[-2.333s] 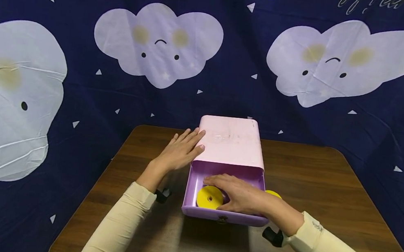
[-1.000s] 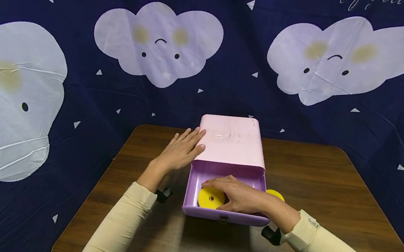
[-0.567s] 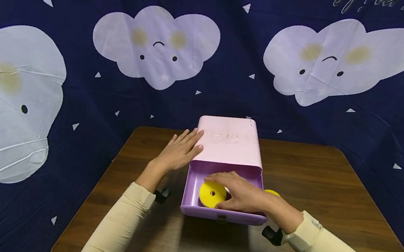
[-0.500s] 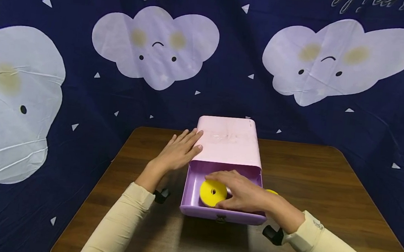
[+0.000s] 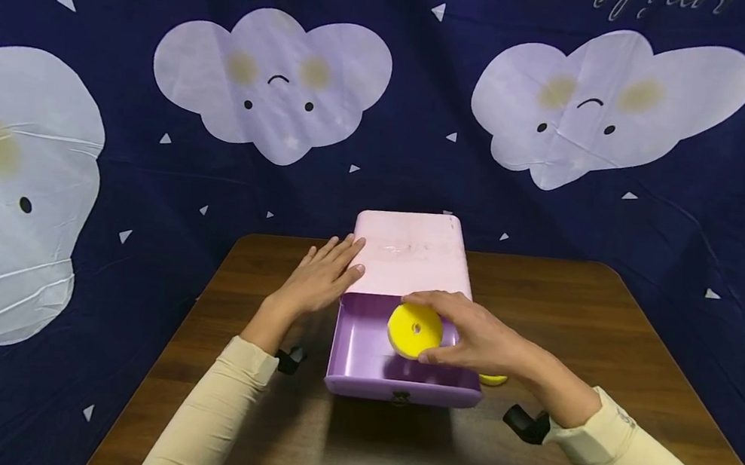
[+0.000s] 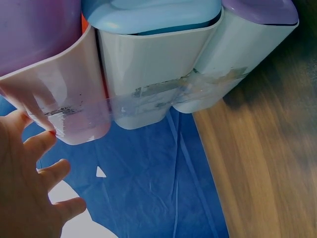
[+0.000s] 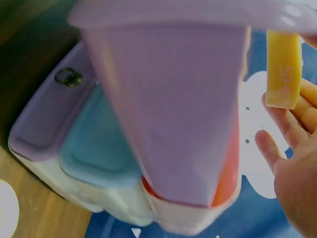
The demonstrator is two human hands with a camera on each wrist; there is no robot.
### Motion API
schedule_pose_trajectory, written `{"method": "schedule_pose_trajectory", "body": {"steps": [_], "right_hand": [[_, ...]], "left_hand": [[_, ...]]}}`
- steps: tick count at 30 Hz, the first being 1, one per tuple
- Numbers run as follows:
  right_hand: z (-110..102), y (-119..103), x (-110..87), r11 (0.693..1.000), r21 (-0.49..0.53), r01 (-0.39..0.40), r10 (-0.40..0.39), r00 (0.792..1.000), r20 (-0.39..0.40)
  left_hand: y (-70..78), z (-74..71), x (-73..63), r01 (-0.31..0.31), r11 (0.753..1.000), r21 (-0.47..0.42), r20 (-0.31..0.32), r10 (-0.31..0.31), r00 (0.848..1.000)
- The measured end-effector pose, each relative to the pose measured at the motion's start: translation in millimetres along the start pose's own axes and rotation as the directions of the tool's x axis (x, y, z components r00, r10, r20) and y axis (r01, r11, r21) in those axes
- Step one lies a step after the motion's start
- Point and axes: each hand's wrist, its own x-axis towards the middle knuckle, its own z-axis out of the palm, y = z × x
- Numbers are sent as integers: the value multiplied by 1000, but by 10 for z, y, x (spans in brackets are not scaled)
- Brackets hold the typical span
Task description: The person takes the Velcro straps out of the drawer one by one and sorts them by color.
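My right hand [image 5: 487,341] pinches a yellow round disc [image 5: 404,334] with a small hole in its centre, thumb at its near edge and fingers at the far edge. The disc is held tilted over the pulled-out purple drawer [image 5: 366,388], well above its floor. In the right wrist view the rim of the yellow disc [image 7: 284,69] bears pale raised letters. My left hand [image 5: 316,280] lies with spread fingers against the left side of the pink drawer cabinet [image 5: 404,255]; in the left wrist view its fingertips are at the pink casing [image 6: 81,121].
Below the open drawer, the cabinet has a blue drawer [image 7: 96,148] and another purple drawer [image 7: 52,109] with a metal pull, both pushed in. A second yellow disc [image 5: 493,380] lies on the wooden table [image 5: 562,305] right of the cabinet. Behind hangs a dark blue cloud-print cloth [image 5: 412,176].
The right hand has lifted the yellow disc up from the drawer floor and moved it slightly right and away. The left hand stays at the cabinet's side; the head view has shifted a little.
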Motion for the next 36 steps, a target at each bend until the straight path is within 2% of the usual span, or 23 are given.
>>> {"method": "schedule_pose_trajectory", "body": {"steps": [8, 11, 15, 20, 29, 33, 36], "right_hand": [[-278, 94, -201, 1000, -11, 24, -26, 991, -134], [-372, 149, -307, 1000, 9, -22, 23, 986, -165], [-466, 200, -468, 991, 49, -125, 132, 972, -195], [-522, 274, -672, 963, 92, -252, 267, 932, -246], [-428, 603, -949, 934, 115, -337, 356, 878, -318], [-363, 765, -1078, 899, 131, -418, 437, 839, -325], [-328, 875, -1185, 875, 117, -469, 481, 821, -306]], "left_hand": [[-1, -2, -5, -15, 1000, -23, -10, 15, 1000], [-8, 3, -10, -14, 1000, -24, -8, 13, 1000], [-14, 5, -15, -14, 999, -29, -2, 14, 1000], [-13, 0, -6, -19, 999, -33, -7, 19, 1000], [-18, -13, 8, -18, 1000, -22, -13, 18, 1000], [-11, -9, 0, -18, 999, -33, -15, 17, 1000], [-7, -1, -2, -16, 999, -32, -13, 16, 1000]]}}
